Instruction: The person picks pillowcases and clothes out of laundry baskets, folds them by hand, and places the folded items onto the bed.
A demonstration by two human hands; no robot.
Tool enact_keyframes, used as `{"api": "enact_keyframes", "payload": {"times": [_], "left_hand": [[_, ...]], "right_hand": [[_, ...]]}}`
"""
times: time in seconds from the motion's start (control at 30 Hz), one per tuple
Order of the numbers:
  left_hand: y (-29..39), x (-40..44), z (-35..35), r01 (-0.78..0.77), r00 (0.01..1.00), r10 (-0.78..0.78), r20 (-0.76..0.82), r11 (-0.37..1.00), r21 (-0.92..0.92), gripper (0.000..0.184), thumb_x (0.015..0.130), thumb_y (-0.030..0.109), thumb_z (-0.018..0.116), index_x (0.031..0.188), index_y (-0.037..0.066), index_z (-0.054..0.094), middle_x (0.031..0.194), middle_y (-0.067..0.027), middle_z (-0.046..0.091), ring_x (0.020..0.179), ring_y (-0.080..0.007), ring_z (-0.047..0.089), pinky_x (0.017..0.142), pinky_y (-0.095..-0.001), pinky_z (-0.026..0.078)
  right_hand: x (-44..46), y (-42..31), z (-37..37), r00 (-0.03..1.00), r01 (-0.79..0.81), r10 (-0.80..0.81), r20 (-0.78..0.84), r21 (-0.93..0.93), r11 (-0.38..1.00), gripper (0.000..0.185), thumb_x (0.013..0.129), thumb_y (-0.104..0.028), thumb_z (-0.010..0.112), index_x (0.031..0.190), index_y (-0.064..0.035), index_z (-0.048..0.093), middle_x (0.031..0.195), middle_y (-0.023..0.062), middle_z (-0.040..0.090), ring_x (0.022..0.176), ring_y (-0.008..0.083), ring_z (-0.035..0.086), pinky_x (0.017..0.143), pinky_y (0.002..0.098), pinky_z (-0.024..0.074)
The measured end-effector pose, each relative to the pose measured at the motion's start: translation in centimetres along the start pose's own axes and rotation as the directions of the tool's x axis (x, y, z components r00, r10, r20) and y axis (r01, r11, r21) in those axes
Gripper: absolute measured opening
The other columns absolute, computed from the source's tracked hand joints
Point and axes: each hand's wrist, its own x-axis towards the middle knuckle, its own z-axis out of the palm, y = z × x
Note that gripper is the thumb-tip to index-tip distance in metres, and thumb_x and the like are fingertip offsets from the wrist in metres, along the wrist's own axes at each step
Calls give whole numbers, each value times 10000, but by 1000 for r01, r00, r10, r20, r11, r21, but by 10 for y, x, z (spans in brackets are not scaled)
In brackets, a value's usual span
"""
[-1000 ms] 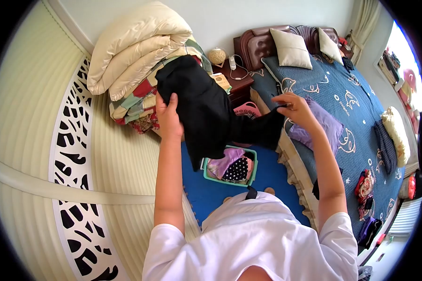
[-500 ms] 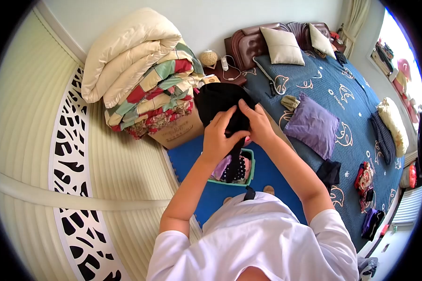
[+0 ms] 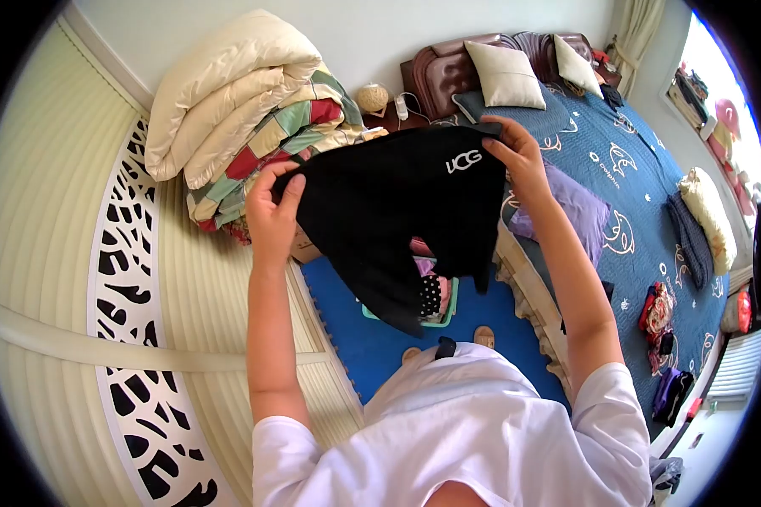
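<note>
A pair of black shorts (image 3: 380, 190) with white letters near one upper corner is stretched out in the air before me. My left hand (image 3: 274, 211) pinches its upper left corner between thumb and fingers. At the opposite end of the waist edge, my right hand (image 3: 517, 156) grips the other corner. The two legs hang down and partly hide a green basket (image 3: 453, 304) on the floor. Inside that basket, a black polka-dot cloth (image 3: 429, 294) and some pink and purple fabric show.
Folded quilts (image 3: 228, 93) are piled at left by the slatted doors (image 3: 51, 211). To the right is a bed (image 3: 643, 228) with a purple pillow (image 3: 579, 211), cream cushions (image 3: 506, 76) and small heaps of clothes (image 3: 656, 317). Blue mats (image 3: 347, 313) cover the floor.
My hands have moved far apart, left hand to the left and right hand to the right and up. The bunched black shorts are now spread open between them, showing the white letters.
</note>
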Motion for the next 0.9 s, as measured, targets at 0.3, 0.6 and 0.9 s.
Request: {"api": "enact_keyframes", "payload": {"times": [0.3,0.6,0.9], "left_hand": [[18,40,-22,-201,962,173,213,973,116,155,848,69,635,999,34,632,930,4,606,846,-74,525,771,-205,415],[20,68,-31,-330,931,250,267,889,318,92,814,87,659,893,45,642,824,0,604,748,-95,540,685,-214,424],[-9,67,-24,-401,879,264,396,859,318,111,839,51,610,935,4,579,951,-32,562,837,-121,525,732,-214,424]], "right_hand": [[15,-33,-14,941,235,-105,323,-394,888,148,838,-4,607,986,-5,610,913,6,586,854,64,534,773,207,438],[33,-60,-16,740,671,-378,556,-651,356,164,824,-95,635,933,27,621,992,98,494,953,239,510,836,295,415],[-2,-91,19,778,436,-155,609,-345,831,142,839,-70,618,962,-36,680,1074,81,590,1058,224,522,946,333,415]]}}
